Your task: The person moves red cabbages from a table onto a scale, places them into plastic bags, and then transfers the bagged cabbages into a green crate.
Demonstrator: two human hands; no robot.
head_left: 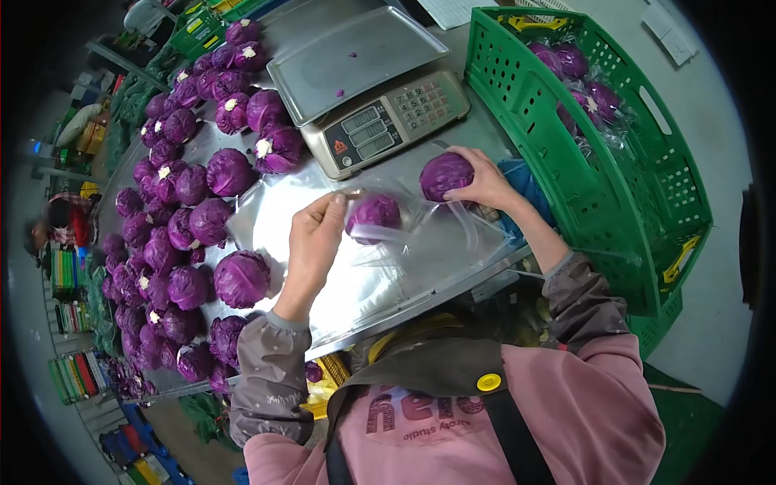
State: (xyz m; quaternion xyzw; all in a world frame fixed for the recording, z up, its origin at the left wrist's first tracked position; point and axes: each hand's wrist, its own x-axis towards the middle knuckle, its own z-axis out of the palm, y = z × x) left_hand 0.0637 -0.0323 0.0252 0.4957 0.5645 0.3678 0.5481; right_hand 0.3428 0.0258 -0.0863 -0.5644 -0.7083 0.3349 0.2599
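My right hand (488,184) is wrapped round a red cabbage (443,177) near the right side of the metal table (323,311). To its left, a second red cabbage (377,213) lies under clear plastic, apparently in a clear plastic bag (386,235). Thumb and forefinger of my left hand (317,234) pinch the upper left edge of that plastic. A strip of clear film also hangs below my right hand, over the table.
Many loose red cabbages (187,287) crowd the table's left side. A digital scale (380,121) with a metal pan (356,61) stands behind my hands. At the right, a green crate (558,174) holds several bagged cabbages (602,101). Blue material (525,194) lies beside the crate.
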